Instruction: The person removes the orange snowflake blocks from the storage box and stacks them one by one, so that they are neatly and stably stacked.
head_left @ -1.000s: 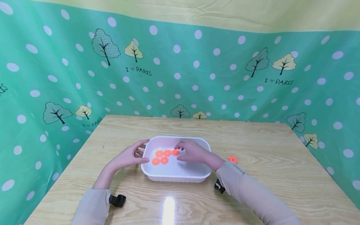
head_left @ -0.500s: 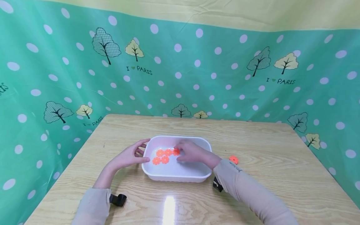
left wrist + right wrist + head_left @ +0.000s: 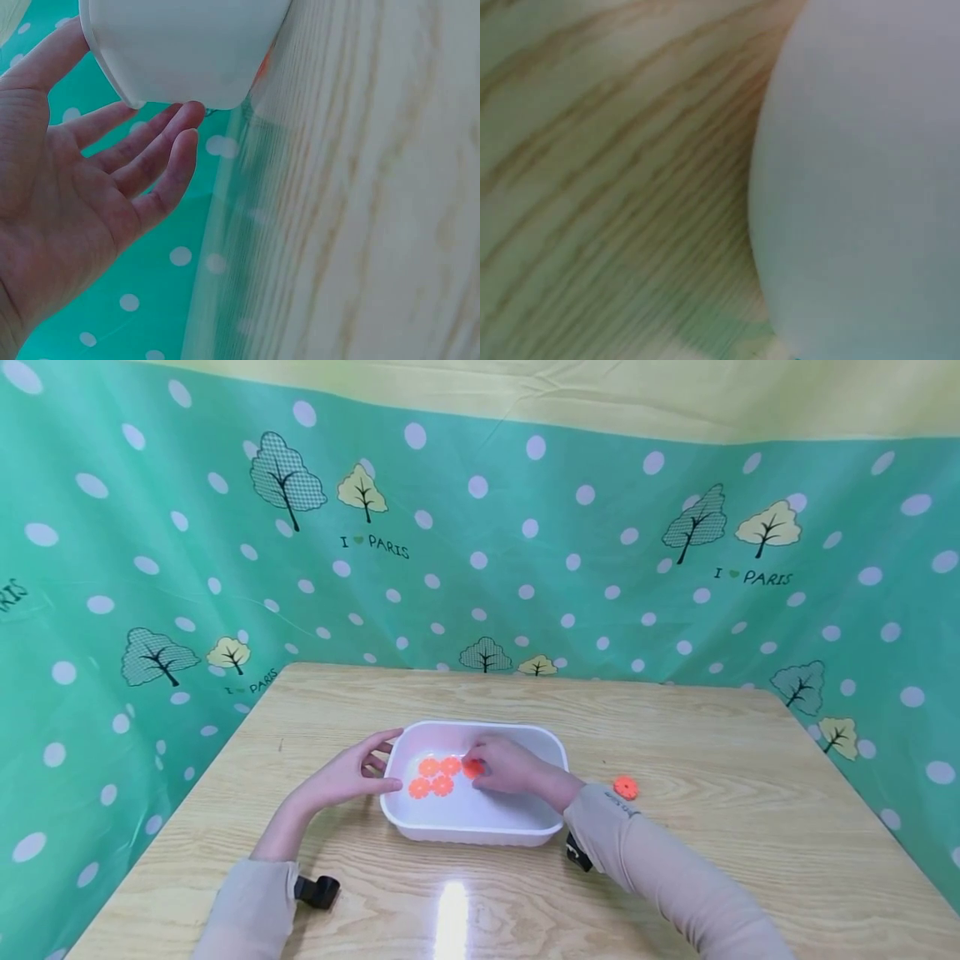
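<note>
A white plastic basin [image 3: 480, 837] sits mid-table. At its left end my left hand [image 3: 341, 777] spans the corner, thumb on the rim and index finger at the back; in the left wrist view the left hand [image 3: 82, 180] has other fingers loosely bent against the outer wall [image 3: 180, 60]. Inside, my right hand [image 3: 510, 767] reaches over the right rim, its fingertips around an orange flower-shaped piece [image 3: 472, 768]. Several like pieces [image 3: 442, 785] lie flat just left of it. The right wrist view shows only the basin wall [image 3: 855, 180] and table, with no hand.
Another orange piece [image 3: 626, 787] lies on the wooden table [image 3: 712, 827] right of the basin. Black wrist devices show at the left cuff [image 3: 318, 892] and right cuff [image 3: 577, 852]. A green dotted curtain [image 3: 480, 593] stands behind the table.
My right fingertips have closed in on the rightmost orange piece in the basin, which is now partly covered. My left hand keeps its place at the rim. The head view has shifted slightly.
</note>
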Demonstrator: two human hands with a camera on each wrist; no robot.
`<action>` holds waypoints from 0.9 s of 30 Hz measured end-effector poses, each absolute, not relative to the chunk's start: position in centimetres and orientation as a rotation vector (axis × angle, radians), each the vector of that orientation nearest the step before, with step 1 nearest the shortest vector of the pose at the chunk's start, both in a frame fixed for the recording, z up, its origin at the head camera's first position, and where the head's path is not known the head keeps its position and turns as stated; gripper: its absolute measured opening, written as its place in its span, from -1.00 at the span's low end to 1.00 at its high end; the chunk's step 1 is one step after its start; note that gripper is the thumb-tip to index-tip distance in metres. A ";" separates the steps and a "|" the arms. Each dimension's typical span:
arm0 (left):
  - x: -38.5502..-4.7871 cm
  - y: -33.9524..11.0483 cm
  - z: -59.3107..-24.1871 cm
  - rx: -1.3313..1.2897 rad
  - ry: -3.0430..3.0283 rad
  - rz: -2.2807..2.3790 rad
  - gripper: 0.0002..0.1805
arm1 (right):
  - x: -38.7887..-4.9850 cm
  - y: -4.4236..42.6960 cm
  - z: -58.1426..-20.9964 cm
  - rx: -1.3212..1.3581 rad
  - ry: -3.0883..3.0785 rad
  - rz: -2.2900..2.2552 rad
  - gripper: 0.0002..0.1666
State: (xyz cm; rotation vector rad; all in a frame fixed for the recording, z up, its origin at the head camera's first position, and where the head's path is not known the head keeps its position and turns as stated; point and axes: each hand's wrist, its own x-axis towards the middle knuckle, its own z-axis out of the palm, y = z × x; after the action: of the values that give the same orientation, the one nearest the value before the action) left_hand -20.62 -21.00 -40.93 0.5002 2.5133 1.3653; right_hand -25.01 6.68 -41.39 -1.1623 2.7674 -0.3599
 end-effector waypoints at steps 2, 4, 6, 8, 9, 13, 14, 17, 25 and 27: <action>-20.6 -21.0 -40.9 0.499 2.514 1.365 -0.17 | -25.0 6.6 -41.5 -1.167 2.765 -0.364 -0.64; -20.6 -21.0 -40.9 0.498 2.516 1.363 -0.17 | -25.1 6.6 -41.5 -1.160 2.757 -0.378 -0.66; -20.6 -21.0 -40.9 0.498 2.519 1.359 -0.17 | -25.0 6.6 -41.5 -1.143 2.748 -0.409 -0.68; -20.7 -21.0 -40.9 0.497 2.520 1.357 -0.17 | -25.0 6.5 -41.4 -1.121 2.743 -0.426 -0.68; -20.7 -21.0 -41.0 0.496 2.521 1.356 -0.17 | -25.0 6.5 -41.4 -1.110 2.738 -0.438 -0.69; -20.8 -21.0 -41.1 0.487 2.520 1.357 -0.17 | -25.0 6.5 -41.3 -1.078 2.721 -0.462 -0.69; -20.8 -21.0 -41.1 0.485 2.520 1.356 -0.17 | -25.0 6.5 -41.2 -1.072 2.717 -0.467 -0.69; -20.8 -21.1 -41.2 0.481 2.522 1.351 -0.16 | -25.1 6.5 -41.3 -1.061 2.703 -0.482 -0.69; -20.8 -21.1 -41.1 0.483 2.523 1.353 -0.17 | -25.3 6.7 -41.6 -1.084 2.699 -0.501 -0.76; -20.8 -21.0 -41.0 0.484 2.523 1.354 -0.17 | -25.3 6.7 -41.6 -1.093 2.698 -0.510 -0.79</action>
State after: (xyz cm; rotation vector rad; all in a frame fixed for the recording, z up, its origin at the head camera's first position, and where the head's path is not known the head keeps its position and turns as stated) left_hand -20.76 -21.01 -41.03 0.4841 2.5228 1.3542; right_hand -25.28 6.66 -41.57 -1.0927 2.6980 -0.5099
